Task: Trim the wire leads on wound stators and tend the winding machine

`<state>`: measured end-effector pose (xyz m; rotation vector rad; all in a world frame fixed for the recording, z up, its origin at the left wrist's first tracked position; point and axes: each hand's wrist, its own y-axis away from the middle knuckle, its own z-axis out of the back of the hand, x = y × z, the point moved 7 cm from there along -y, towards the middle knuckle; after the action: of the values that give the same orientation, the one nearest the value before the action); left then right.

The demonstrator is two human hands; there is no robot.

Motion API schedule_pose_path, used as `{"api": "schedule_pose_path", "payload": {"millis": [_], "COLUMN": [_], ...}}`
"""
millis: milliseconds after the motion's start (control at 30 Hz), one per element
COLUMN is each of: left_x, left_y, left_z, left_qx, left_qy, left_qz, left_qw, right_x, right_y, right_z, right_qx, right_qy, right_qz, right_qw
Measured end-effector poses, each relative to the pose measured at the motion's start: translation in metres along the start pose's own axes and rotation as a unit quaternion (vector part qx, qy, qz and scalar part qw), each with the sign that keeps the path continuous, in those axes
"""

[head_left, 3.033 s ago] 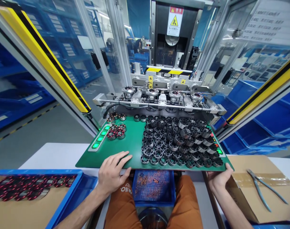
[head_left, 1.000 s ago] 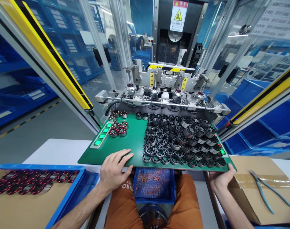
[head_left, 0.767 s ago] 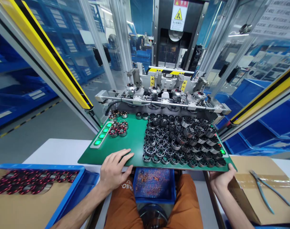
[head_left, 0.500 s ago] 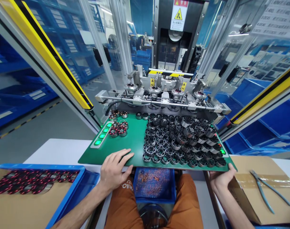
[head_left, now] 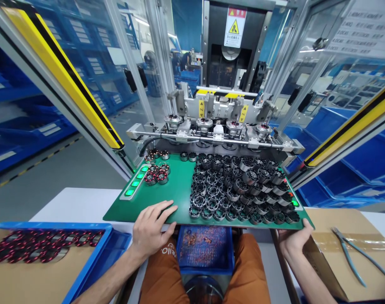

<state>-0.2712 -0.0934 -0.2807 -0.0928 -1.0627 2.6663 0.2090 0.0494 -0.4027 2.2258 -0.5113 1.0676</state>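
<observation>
My left hand (head_left: 154, 223) lies palm down on the front edge of the green worktop (head_left: 176, 190), fingers stretched out and slightly apart, with nothing in it. At the front right corner my right hand (head_left: 295, 236) grips the worktop's edge, thumb at the corner and fingers hidden underneath. Bare black-and-steel stator cores (head_left: 213, 190) crowd the right half of the worktop, some stacked higher. Several stators wound with copper-red wire (head_left: 156, 175) stand in a small group at the left. Two bare cores (head_left: 188, 156) sit at the back edge.
Behind the worktop stands a winding machine (head_left: 217, 126) with several spindles carrying stators. Yellow light-curtain posts (head_left: 68, 80) flank both sides. A blue tray (head_left: 94, 253) of wound stators is at left. Pliers (head_left: 350, 253) lie on a cardboard box (head_left: 325, 266). A blue bin (head_left: 206, 249) holds scraps below.
Part of the machine's upper assembly has shifted behind the spindles, and the wound stators there show more plainly. Both hands stay in place; the view has tilted slightly.
</observation>
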Motion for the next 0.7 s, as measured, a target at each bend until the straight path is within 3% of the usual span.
{"api": "schedule_pose_path", "payload": {"millis": [700], "left_x": [-0.0002], "left_y": [0.0009], "left_z": [-0.0016], "left_qx": [0.007], "left_qy": [-0.007], "left_qz": [-0.008], "left_qw": [1.000], "right_x": [0.0024], "right_y": [-0.0008], "right_z": [-0.0007], "right_qx": [0.007], "right_qy": [-0.001], "right_qz": [0.028], "right_qw": [1.000]}}
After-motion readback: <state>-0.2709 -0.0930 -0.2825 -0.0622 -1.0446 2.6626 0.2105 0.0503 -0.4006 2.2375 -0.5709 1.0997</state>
